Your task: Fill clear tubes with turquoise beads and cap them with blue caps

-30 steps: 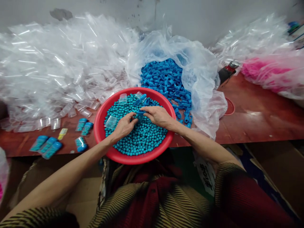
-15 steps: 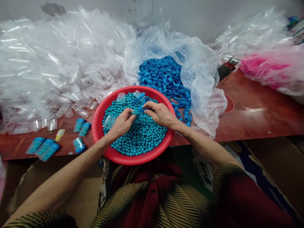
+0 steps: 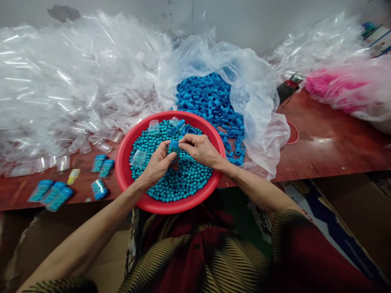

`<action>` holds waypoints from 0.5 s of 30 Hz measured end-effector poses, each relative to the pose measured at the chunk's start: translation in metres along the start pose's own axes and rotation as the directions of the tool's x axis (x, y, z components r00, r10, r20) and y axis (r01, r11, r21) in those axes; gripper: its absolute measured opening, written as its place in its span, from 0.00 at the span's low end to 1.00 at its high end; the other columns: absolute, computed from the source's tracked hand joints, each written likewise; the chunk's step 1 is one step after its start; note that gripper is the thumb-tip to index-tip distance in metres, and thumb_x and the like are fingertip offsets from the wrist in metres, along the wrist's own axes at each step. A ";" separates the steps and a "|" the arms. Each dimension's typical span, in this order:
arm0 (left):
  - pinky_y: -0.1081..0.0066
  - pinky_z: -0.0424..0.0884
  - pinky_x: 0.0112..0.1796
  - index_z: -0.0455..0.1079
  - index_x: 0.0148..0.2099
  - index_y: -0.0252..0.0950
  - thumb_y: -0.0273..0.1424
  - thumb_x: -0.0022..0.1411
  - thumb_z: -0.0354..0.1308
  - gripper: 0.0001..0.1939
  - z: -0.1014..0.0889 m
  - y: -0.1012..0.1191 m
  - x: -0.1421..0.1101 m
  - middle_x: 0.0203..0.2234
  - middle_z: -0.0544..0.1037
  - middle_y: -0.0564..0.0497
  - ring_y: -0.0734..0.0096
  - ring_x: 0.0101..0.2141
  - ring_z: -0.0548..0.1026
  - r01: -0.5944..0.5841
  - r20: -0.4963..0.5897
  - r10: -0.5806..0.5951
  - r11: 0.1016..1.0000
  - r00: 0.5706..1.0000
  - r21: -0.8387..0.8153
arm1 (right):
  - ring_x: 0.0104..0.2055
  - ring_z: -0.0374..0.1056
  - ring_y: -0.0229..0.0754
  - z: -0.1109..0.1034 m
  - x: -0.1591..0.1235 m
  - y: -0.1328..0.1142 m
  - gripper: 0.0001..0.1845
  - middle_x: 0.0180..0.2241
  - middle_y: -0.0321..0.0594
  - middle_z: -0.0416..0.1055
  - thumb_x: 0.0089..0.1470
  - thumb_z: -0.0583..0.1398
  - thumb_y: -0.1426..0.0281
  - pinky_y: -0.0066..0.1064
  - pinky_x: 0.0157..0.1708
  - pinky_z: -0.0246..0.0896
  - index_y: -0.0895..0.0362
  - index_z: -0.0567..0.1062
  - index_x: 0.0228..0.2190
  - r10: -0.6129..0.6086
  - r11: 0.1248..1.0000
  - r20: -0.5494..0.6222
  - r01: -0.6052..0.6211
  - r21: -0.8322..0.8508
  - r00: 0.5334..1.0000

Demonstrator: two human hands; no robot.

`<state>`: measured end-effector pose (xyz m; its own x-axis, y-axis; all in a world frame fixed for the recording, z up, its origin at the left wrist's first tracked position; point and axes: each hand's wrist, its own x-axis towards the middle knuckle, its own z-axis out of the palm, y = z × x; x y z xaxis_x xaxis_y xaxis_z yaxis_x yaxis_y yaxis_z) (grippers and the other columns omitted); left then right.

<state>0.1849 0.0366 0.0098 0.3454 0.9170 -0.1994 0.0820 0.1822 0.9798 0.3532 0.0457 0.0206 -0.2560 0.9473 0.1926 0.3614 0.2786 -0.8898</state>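
Observation:
My left hand (image 3: 159, 163) is closed around a small clear plastic bottle (image 3: 173, 151), held upright over the red basin (image 3: 126, 179). A blue cap (image 3: 174, 143) sits on the bottle's top. At the cap's right side, the fingertips of my right hand (image 3: 200, 149) are pinched together against it. Turquoise beads (image 3: 171, 187) fill the basin below both hands. Lying on the beads are clear empty bottles (image 3: 153, 127) and loose blue caps (image 3: 177, 127). The lower part of the held bottle is hidden by my left fingers.
Left of the basin lie several capped bottles of beads (image 3: 56, 193) and a small yellow piece (image 3: 73, 176). A large heap of clear bottles (image 3: 76, 89) stands behind. Blue caps (image 3: 207, 97) spill from a plastic bag (image 3: 259, 89); a pink-filled bag (image 3: 339, 87) is at right.
The blue cap, earlier in my right fingers beside the bottle, now sits on the bottle's top. My left hand has turned the bottle upright. The view has shifted slightly.

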 end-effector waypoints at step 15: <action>0.75 0.66 0.17 0.54 0.59 0.41 0.37 0.53 0.59 0.32 0.009 0.010 -0.012 0.23 0.68 0.57 0.76 0.18 0.69 0.027 0.030 -0.023 0.990 0.999 -0.140 | 0.23 0.59 0.31 -0.001 -0.007 0.001 0.10 0.23 0.32 0.67 0.52 0.57 0.64 0.24 0.25 0.56 0.59 0.72 0.27 0.056 0.983 0.017 -0.058 0.172 0.998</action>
<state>0.1897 0.0243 0.0222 0.3717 0.9015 -0.2217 -0.0409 0.2545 0.9662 0.3559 0.0396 0.0188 -0.2505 0.9586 0.1353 0.2160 0.1916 -0.9574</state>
